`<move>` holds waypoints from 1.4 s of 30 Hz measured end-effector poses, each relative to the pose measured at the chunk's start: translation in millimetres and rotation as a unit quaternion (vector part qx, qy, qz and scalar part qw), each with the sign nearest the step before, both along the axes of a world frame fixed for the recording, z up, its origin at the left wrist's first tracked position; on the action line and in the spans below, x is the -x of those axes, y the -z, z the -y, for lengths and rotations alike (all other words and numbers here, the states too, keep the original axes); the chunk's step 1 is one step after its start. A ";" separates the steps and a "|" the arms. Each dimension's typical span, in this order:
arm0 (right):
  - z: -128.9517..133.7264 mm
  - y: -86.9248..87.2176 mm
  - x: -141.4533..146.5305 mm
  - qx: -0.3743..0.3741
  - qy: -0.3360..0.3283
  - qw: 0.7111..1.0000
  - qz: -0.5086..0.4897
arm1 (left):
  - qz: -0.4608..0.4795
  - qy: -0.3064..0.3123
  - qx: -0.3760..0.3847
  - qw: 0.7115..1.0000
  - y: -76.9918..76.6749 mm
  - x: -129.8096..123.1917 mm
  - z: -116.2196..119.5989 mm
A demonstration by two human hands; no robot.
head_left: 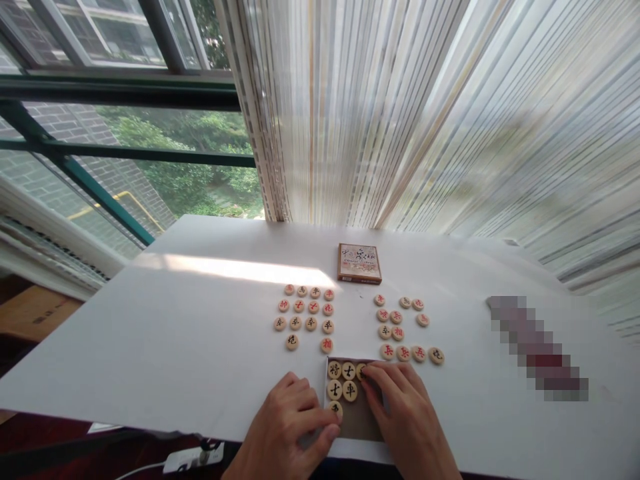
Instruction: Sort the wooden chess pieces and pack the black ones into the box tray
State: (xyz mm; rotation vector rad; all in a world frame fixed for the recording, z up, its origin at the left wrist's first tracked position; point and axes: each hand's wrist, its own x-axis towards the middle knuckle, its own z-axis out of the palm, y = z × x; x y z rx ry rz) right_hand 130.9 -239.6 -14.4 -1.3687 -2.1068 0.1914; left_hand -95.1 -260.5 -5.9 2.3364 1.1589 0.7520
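An open shallow box [356, 427] lies at the near edge of the white table, with several round wooden pieces marked in black along its left and top sides. My right hand [400, 407] is over the box's right side, thumb and forefinger closed on a piece [362, 371] in the top row. At the lower left, my left hand [295, 423] rests a fingertip on another piece [335, 410] by the box's left wall; its other fingers are curled. Red and black pieces stand in rows beyond the box, one group at left [299, 306], one at right [397, 317].
The box lid [359, 263] with printed characters lies beyond the pieces on the white table [200, 333]. A blurred, pixelated object [540, 353] is at the right. Curtains [350, 113] and a window stand behind. A power strip [195, 459] is below the near edge.
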 end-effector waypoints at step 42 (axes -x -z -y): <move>3.1 -0.7 -42.4 0.013 0.146 0.979 -0.143 | 0.145 -0.154 0.112 0.971 -9.9 -6.1 -8.9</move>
